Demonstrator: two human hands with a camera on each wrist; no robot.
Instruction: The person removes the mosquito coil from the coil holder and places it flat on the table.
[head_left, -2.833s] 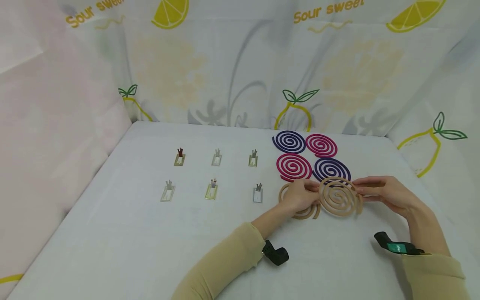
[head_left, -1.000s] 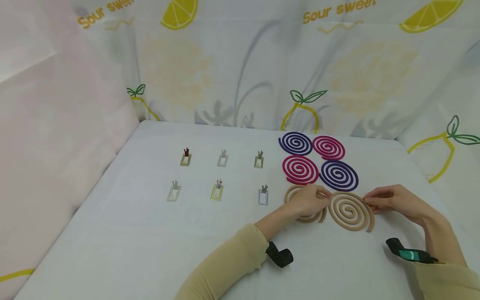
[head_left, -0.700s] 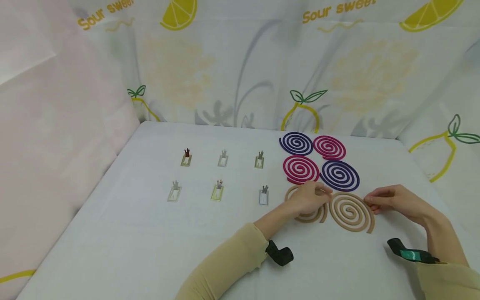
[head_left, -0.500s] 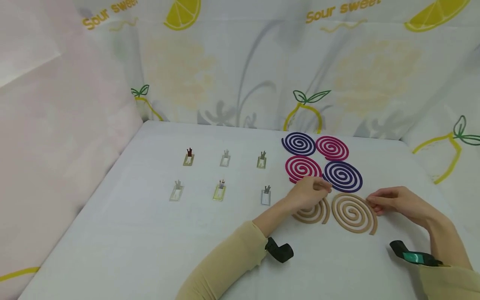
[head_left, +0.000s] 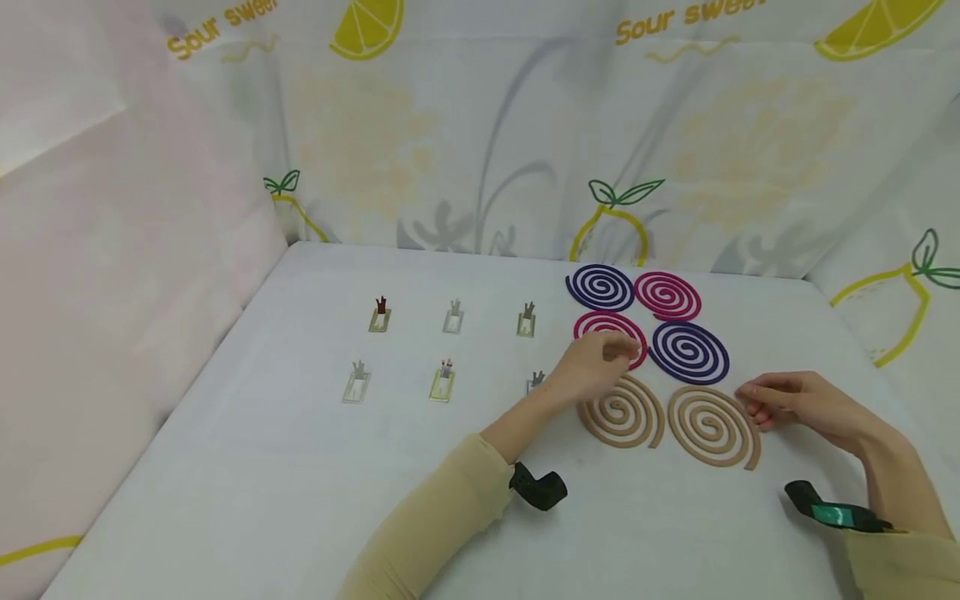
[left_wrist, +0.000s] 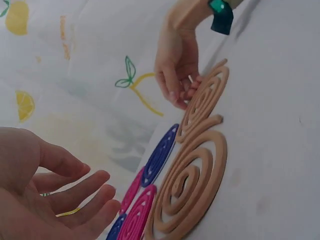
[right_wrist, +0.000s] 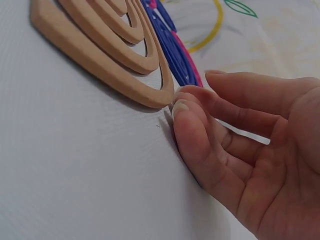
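Note:
Two tan mosquito coils lie flat side by side in the head view, a left one [head_left: 617, 407] and a right one [head_left: 709, 427]. My left hand [head_left: 588, 371] hovers over the far edge of the left tan coil, partly covering the front pink coil [head_left: 642, 343]. It holds nothing, and its fingers are loosely bent and spread in the left wrist view. At the right tan coil's outer edge, my right hand [head_left: 802, 404] rests with bent fingertips right beside the rim. Its thumb stands apart from the fingers in the right wrist view.
Behind are a purple coil [head_left: 688, 352], another purple coil [head_left: 602, 286] and a pink coil [head_left: 667, 295]. Left of them, several small rectangular metal pieces with upright prongs [head_left: 442, 385] stand in two rows, one partly behind my left wrist. A printed curtain [head_left: 450, 125] closes the back.
The right tan coil, earlier held up between both hands, now lies flat. My left hand has let go and moved left and up, uncovering the left tan coil. My right fingers have released their pinch.

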